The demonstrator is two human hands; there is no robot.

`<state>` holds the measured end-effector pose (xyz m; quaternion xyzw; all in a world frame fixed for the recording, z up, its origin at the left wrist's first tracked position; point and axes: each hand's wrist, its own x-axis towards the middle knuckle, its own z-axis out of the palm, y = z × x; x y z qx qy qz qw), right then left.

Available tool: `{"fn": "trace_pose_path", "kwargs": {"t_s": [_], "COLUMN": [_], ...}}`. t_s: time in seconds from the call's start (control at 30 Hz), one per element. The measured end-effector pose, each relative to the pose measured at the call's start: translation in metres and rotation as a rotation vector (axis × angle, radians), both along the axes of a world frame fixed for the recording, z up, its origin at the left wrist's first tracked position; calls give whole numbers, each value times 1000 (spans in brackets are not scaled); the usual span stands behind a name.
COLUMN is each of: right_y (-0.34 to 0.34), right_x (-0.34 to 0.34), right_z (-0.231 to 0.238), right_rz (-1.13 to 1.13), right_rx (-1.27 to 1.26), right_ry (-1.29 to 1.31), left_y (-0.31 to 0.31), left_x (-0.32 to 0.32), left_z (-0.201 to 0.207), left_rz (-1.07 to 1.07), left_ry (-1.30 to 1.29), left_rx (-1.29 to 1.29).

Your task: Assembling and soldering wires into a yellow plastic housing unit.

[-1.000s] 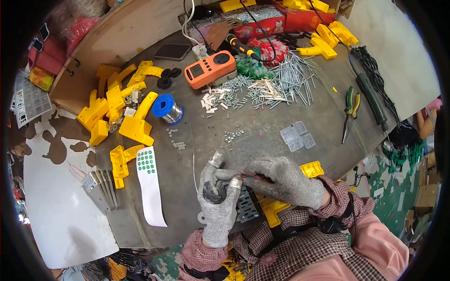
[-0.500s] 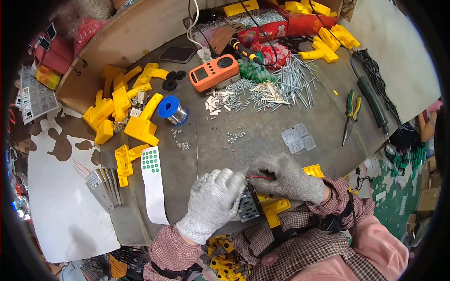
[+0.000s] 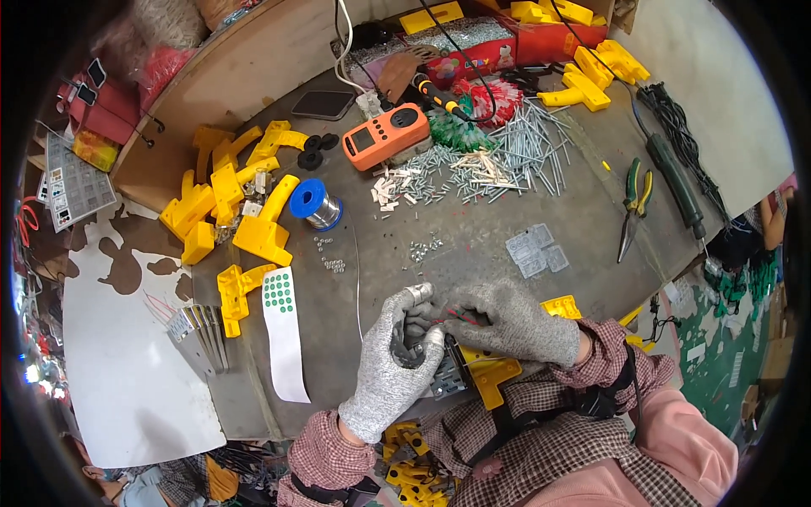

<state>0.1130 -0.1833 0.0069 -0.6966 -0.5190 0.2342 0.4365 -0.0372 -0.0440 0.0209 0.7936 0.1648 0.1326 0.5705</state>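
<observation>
My left hand [image 3: 395,363], in a grey knit glove, is closed around a small dark part at the near edge of the workbench [image 3: 473,245]. My right hand [image 3: 507,319], also gloved, pinches thin red wires [image 3: 456,316] right beside it, fingertips touching the left hand. Below both hands lies a yellow plastic part [image 3: 490,370] with a small grey metal piece [image 3: 446,382] against it. What the left fingers hold is mostly hidden.
Yellow plastic parts [image 3: 232,203] pile at the left, with a blue solder spool [image 3: 314,204], a white strip of green dots [image 3: 283,329] and metal strips [image 3: 201,334]. An orange meter [image 3: 384,138], heaps of screws [image 3: 498,156], pliers [image 3: 634,203] and a soldering iron [image 3: 676,186] lie farther back.
My left hand turned from lying flat over the part to gripping it with fingers curled upward. My right hand stayed beside it on the red wires.
</observation>
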Motion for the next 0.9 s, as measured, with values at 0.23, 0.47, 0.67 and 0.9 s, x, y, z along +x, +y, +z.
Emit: {"fn": "trace_pose_path", "kwargs": {"t_s": [0.23, 0.47, 0.67, 0.9], "right_y": [-1, -1, 1, 3], "right_x": [1, 1, 0, 0], "right_z": [2, 1, -6, -1], "right_rz": [9, 12, -16, -46], "right_rx": [18, 5, 24, 64], "right_ry": [2, 17, 27, 13], "left_y": [1, 7, 10, 40], "left_x": [-2, 4, -1, 18], "left_z": [-3, 17, 5, 20], "left_rz": [-8, -122, -73, -328], "left_ry": [21, -12, 270, -257], "left_rx": [-5, 861, 169, 1444]}}
